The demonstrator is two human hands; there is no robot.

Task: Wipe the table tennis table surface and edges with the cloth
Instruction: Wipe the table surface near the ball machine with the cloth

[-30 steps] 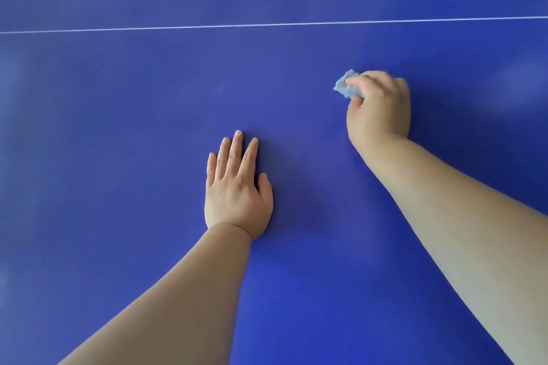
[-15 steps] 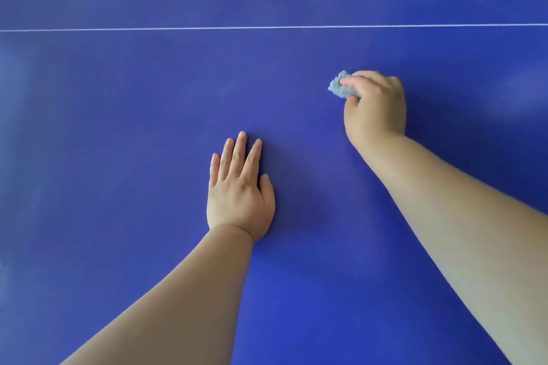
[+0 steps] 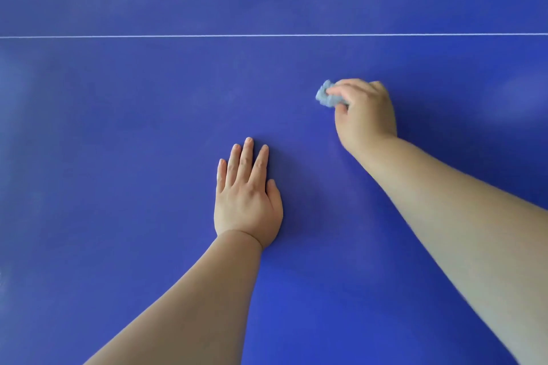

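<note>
Cloth (image 3: 326, 96): small pale-blue wad on the blue worktop (image 3: 118, 157), right of centre, on the near side of the white line (image 3: 267, 35).
Right hand (image 3: 366, 115): grip curled tight round the cloth, pressing it down.
Left hand (image 3: 247, 204): flat, fingers straight, holding nothing.
Progress: mid-wipe; hazy smears remain beyond the line and far right; edges out of view, likely still to do.
Change: cloth and right hand slid slightly left, nearer the left hand, which stays planted.
</note>
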